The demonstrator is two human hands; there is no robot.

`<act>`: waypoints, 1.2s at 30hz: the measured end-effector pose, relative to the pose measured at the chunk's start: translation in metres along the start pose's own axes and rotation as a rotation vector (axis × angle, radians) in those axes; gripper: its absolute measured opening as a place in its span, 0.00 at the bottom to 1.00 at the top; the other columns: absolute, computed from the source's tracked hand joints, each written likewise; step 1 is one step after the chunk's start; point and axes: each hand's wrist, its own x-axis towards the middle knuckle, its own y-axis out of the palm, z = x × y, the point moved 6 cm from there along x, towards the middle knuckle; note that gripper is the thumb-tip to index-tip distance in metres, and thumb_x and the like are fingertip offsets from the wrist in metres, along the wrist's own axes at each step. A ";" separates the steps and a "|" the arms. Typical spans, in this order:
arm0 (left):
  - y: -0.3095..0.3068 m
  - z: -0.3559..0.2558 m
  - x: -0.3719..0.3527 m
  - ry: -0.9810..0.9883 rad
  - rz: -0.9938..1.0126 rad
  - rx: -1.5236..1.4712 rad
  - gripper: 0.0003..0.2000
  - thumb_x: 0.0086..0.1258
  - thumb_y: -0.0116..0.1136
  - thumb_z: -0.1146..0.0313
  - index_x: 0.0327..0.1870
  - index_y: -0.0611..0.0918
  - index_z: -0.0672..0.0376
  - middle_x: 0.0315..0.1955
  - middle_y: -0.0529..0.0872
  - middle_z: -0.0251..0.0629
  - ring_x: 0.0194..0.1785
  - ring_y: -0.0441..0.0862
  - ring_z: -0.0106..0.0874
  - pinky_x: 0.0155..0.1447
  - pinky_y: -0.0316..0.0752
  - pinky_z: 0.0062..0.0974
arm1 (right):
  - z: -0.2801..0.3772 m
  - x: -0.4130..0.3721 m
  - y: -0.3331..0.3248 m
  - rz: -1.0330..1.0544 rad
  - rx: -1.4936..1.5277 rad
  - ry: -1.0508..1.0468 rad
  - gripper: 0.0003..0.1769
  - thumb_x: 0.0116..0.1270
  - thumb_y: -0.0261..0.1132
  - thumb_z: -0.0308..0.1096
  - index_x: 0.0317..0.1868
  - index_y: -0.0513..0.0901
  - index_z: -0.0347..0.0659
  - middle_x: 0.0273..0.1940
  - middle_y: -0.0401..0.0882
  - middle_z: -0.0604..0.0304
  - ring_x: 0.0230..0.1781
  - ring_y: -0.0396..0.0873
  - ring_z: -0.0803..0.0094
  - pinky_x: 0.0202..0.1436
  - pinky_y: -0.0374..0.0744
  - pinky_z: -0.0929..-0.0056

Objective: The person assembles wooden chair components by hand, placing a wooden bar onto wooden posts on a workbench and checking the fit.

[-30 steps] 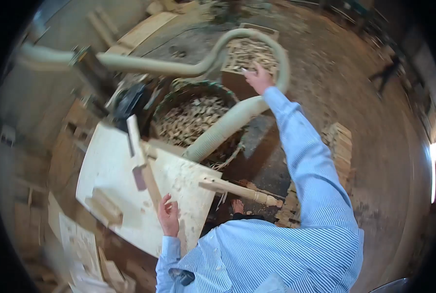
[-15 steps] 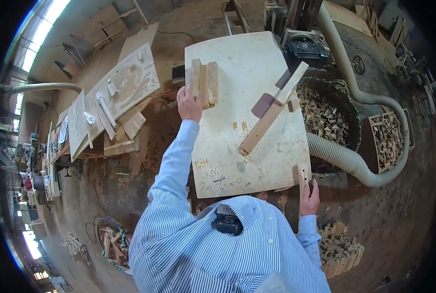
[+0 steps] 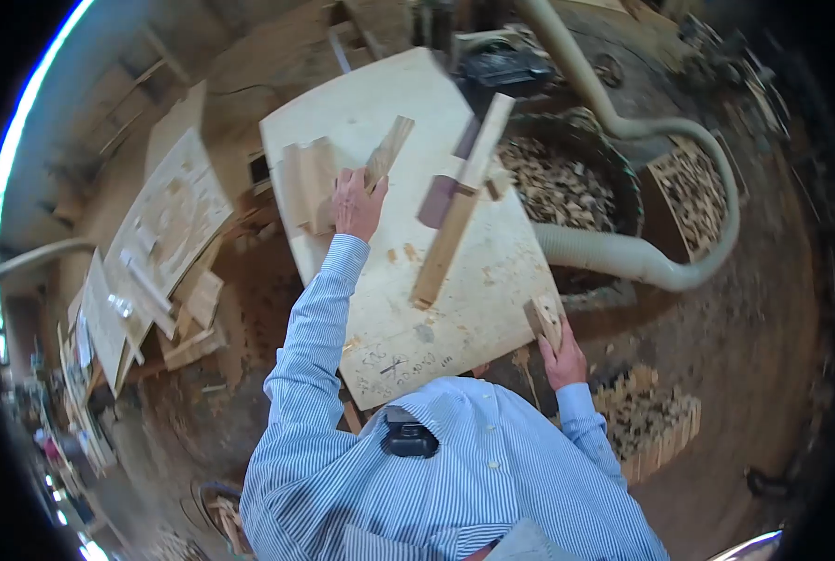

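My left hand [image 3: 356, 204] is over the pale board tabletop [image 3: 478, 309], its fingers closed on the lower end of a short wooden piece [image 3: 392, 148]. Right beside that hand, more wooden pieces [image 3: 308, 182] lie side by side near the left edge. At the near right corner, my right hand [image 3: 565, 361] grips a wooden block [image 3: 547, 320] between thumb and fingers. Between the hands, a long wooden strip [image 3: 444, 248] lies slantwise across the board, with a purple-brown piece [image 3: 435, 201] against it.
Behind the board's far right edge stands a dark motor [image 3: 506, 67]. A large basket of wood offcuts [image 3: 558, 182] and a thick ribbed hose [image 3: 614, 251] are on the right. Another bench with boards [image 3: 179, 220] stands to the left. A crate of offcuts [image 3: 661, 435] sits low on the right.
My left hand has parted one wooden piece from the group and moved it right across the board. My right hand has lifted its block slightly, and the whole view has turned and shifted.
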 end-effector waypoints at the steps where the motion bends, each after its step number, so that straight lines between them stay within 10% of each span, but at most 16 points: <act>1: 0.025 -0.017 0.001 0.038 0.044 -0.001 0.19 0.70 0.72 0.55 0.48 0.88 0.64 0.46 0.84 0.50 0.53 0.81 0.50 0.61 0.77 0.48 | 0.002 -0.001 -0.004 0.003 -0.017 0.023 0.41 0.79 0.67 0.51 0.84 0.65 0.43 0.70 0.81 0.37 0.68 0.81 0.36 0.69 0.81 0.48; 11: 0.129 -0.102 0.026 0.017 0.191 0.046 0.18 0.71 0.69 0.55 0.45 0.88 0.65 0.49 0.83 0.51 0.55 0.80 0.51 0.62 0.77 0.49 | 0.004 -0.001 -0.013 0.002 -0.086 0.039 0.41 0.78 0.67 0.52 0.84 0.66 0.45 0.66 0.84 0.40 0.61 0.86 0.40 0.62 0.85 0.48; 19: 0.125 -0.102 0.027 -0.031 0.428 -0.040 0.22 0.80 0.61 0.51 0.64 0.86 0.57 0.58 0.83 0.50 0.65 0.80 0.51 0.70 0.76 0.47 | 0.001 0.000 -0.016 0.029 -0.058 0.023 0.42 0.78 0.67 0.51 0.84 0.64 0.45 0.62 0.86 0.40 0.57 0.87 0.39 0.59 0.85 0.47; 36: 0.140 -0.095 0.036 -0.138 0.467 -0.165 0.23 0.81 0.63 0.56 0.69 0.85 0.59 0.59 0.84 0.53 0.64 0.83 0.49 0.72 0.77 0.40 | -0.008 0.007 -0.004 0.163 -0.105 0.125 0.25 0.82 0.62 0.53 0.57 0.73 0.37 0.46 0.87 0.32 0.45 0.86 0.30 0.48 0.83 0.37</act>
